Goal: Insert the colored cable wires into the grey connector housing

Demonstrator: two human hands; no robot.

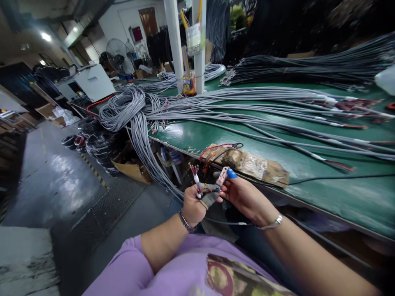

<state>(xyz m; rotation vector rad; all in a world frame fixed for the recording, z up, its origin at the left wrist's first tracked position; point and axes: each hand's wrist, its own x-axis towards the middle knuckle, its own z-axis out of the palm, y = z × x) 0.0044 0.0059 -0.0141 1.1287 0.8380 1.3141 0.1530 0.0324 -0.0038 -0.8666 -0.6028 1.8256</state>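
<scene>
Close to my body, in front of the bench edge, my left hand (194, 205) is closed around a cable end (196, 179) with a white sleeve and several thin coloured wires fanning out at its tip. Grey coverings wrap some of its fingers. My right hand (247, 197) pinches a small, flat, pale metallic connector-like piece (221, 176) between thumb and fingers. Blue tape (231, 173) covers that thumb's tip. Coloured wires run between the two hands, and their exact joining point at the piece is hidden by the fingers.
Long grey cables (216, 105) lie across the green bench (308, 160), with a looped bundle (123, 109) hanging off its left end. A taped cardboard piece (256, 166) with red and black leads sits at the front edge. Behind stand white posts (175, 45) and dark cables (296, 68).
</scene>
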